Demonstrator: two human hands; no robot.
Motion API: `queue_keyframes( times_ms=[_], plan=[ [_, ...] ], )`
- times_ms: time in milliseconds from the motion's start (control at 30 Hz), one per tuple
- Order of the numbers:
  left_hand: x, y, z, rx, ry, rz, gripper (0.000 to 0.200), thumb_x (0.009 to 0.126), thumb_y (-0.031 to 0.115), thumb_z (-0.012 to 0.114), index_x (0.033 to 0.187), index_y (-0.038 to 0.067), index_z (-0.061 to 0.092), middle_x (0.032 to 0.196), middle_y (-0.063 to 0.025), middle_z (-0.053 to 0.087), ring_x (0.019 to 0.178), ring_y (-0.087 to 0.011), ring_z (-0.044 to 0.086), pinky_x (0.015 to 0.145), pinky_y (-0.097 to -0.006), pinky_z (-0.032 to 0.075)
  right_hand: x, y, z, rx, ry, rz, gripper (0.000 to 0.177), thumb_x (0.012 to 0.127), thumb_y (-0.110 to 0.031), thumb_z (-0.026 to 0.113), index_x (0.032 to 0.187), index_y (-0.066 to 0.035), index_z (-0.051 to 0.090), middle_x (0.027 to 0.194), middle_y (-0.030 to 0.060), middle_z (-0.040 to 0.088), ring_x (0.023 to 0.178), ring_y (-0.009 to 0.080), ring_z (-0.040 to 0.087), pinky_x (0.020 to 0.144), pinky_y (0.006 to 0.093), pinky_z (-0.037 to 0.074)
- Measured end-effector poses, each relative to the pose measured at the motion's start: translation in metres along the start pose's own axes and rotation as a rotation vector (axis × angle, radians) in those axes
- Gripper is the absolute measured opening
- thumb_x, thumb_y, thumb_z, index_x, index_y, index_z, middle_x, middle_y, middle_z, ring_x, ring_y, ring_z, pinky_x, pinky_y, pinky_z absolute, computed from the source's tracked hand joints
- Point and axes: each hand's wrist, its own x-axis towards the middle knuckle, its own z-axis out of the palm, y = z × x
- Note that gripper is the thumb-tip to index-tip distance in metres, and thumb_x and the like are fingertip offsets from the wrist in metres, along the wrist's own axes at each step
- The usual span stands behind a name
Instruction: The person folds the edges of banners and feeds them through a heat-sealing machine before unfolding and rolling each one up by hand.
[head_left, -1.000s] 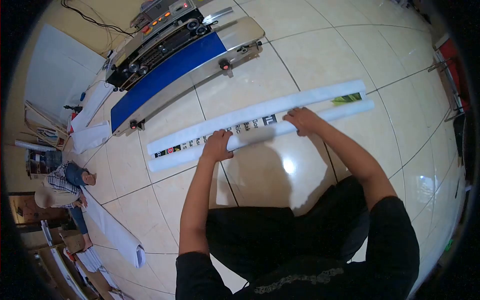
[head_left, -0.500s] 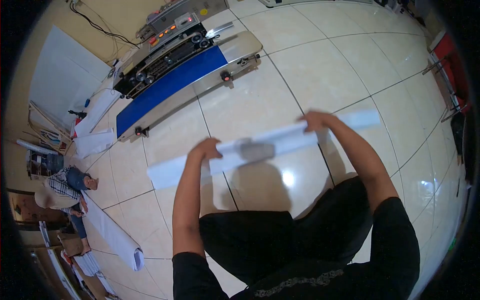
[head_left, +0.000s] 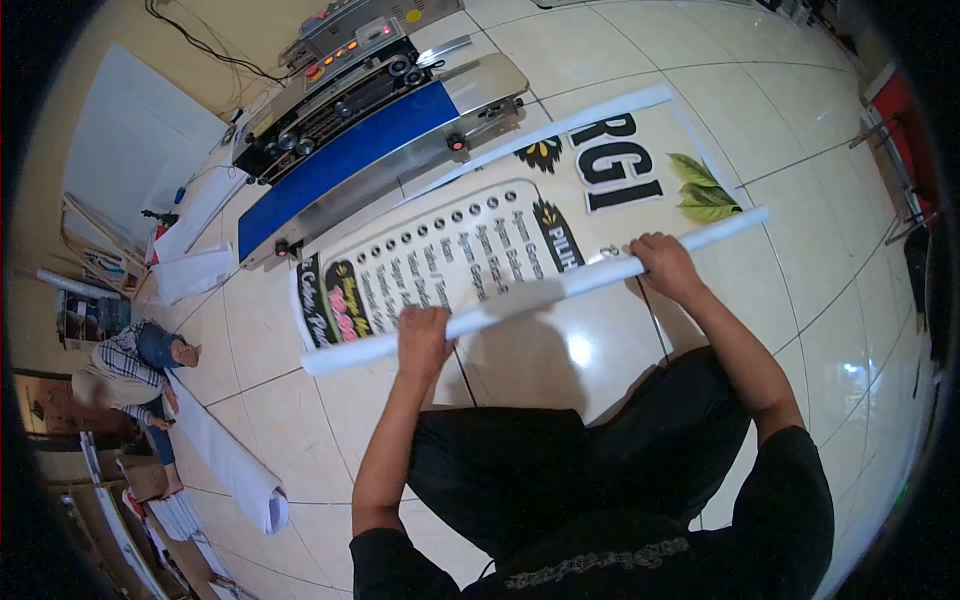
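A printed banner (head_left: pixel 440 255) lies partly unrolled on the tiled floor, showing dark lettering and green leaves. Its near edge is a long white roll (head_left: pixel 540 297). Toward the roll's left part, my left hand (head_left: pixel 424 335) is closed over it. Further right, my right hand (head_left: pixel 663 263) grips the same roll from above. The banner's far edge curls up in a white strip beside the machine. Both hands' fingertips are partly hidden behind the roll.
A machine with a blue belt (head_left: pixel 350 170) stands beyond the banner. At the left a person (head_left: pixel 135 365) sits on the floor by another white roll (head_left: pixel 230 460). A red object (head_left: pixel 890 110) is at the far right.
The roll has opened out; its printed face now shows between the roll and the machine. Both hands have shifted slightly toward me and right, still on the roll.
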Motion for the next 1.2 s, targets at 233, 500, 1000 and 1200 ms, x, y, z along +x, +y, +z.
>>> queue_keyframes(
  times_ms=[233, 500, 1000, 1200],
  plan=[
    [-0.016, -0.03, 0.037, -0.407, -0.821, -0.223, 0.042, 0.065, 0.028, 0.081, 0.101, 0.008, 0.068, 0.104, -0.0128, 0.068, 0.098, -0.0313, 0.064, 0.087, -0.0401, 0.05, -0.004, 0.039, 0.065, 0.284, -0.914, -0.148, 0.036, 0.069, -0.023, 0.072, 0.1, -0.009, 0.061, 0.09, 0.0114, 0.063, 0.087, 0.0324, 0.062, 0.075, 0.0431, 0.049],
    [-0.015, 0.003, 0.053, -0.238, -0.685, -0.065, 0.055, 0.066, 0.023, 0.078, 0.115, 0.008, 0.058, 0.108, -0.0146, 0.061, 0.102, -0.0349, 0.059, 0.089, -0.0412, 0.049, 0.012, -0.025, 0.082, 0.17, -0.84, -0.317, 0.059, 0.066, -0.031, 0.075, 0.117, -0.008, 0.054, 0.106, 0.0183, 0.059, 0.099, 0.0394, 0.059, 0.083, 0.0481, 0.049],
    [0.003, -0.017, 0.036, -0.519, -0.515, 0.043, 0.039, 0.075, 0.02, 0.074, 0.108, 0.004, 0.062, 0.108, -0.0163, 0.064, 0.102, -0.0349, 0.06, 0.087, -0.0419, 0.049, 0.014, -0.029, 0.084, 0.265, -0.864, -0.369, 0.051, 0.069, -0.016, 0.07, 0.117, -0.007, 0.055, 0.107, 0.0186, 0.06, 0.103, 0.0378, 0.059, 0.086, 0.0468, 0.049],
    [0.035, -0.037, 0.042, -0.448, -0.419, -0.009, 0.037, 0.08, 0.023, 0.071, 0.111, 0.005, 0.064, 0.111, -0.0171, 0.064, 0.1, -0.0349, 0.061, 0.087, -0.0414, 0.05, 0.056, -0.012, 0.09, 0.265, -0.768, -0.266, 0.052, 0.069, -0.02, 0.07, 0.116, -0.004, 0.056, 0.104, 0.0187, 0.062, 0.1, 0.0357, 0.061, 0.085, 0.045, 0.049]
  ],
)
